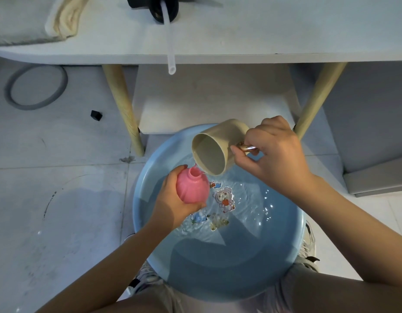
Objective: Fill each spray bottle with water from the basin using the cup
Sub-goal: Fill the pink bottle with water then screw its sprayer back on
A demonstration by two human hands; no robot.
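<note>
My left hand [173, 203] grips a pink spray bottle [191, 187] with no cap, held tilted over the blue basin [145, 188]. My right hand [274, 152] holds the shiny handle of a beige cup [215, 147]. The cup is tipped toward the left, its lip right above the bottle's open neck, and a thin stream of water runs from it into the neck. The basin holds clear water with cartoon stickers showing on its bottom.
A white table [240, 41] with wooden legs [125, 109] stands just beyond the basin. On it lie a black spray head with a clear tube [168, 41] overhanging the edge and a folded cloth [37, 21]. A grey ring [35, 86] lies on the tiled floor.
</note>
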